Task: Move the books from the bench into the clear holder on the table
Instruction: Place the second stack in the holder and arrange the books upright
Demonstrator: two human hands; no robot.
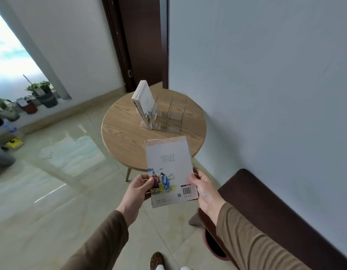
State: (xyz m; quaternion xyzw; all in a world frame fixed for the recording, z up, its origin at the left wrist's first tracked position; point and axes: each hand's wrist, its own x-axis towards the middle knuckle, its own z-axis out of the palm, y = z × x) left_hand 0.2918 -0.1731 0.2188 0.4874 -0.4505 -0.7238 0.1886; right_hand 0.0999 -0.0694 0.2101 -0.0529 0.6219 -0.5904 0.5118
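Above table (120,137) edge: left grip (138,189), right grip (202,187) clamped on book (168,168).

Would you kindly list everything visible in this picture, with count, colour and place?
held book: one, pale cover with painted figures and barcode, held above the table's near edge
books in holder: a few, pale, leaning in the leftmost slot
clear holder: one, transparent, on the table
table: one, round, light wood, by the wall
bench: one, dark brown, along the right wall
potted plants: several, green, on the window ledge at left
door: one, dark brown, behind the table
left hand: grips the book's left edge
right hand: grips its right edge
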